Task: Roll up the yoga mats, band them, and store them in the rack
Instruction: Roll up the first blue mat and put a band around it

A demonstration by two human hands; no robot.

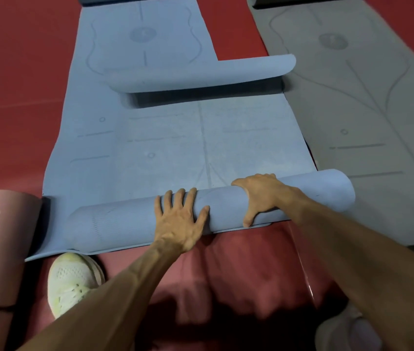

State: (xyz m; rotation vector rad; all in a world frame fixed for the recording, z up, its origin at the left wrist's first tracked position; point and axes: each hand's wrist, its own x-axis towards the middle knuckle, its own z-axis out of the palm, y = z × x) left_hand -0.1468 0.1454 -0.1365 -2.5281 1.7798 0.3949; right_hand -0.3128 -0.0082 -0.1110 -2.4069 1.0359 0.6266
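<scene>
A blue yoga mat [175,143] lies on the red floor, its near end rolled into a thick roll [228,206] across the middle of the view. My left hand [179,219] lies flat on top of the roll, fingers straight. My right hand [264,196] curls over the roll to the right, fingers hooked over its far side and thumb down the near side. A second blue mat lies further back, its near end curled up [200,74].
A rolled pink mat [0,249] with a dark band round it lies at the near left. A grey mat [368,102] is spread out on the right. My white shoe [71,282] stands just under the roll's left end. Red floor [18,97] surrounds everything.
</scene>
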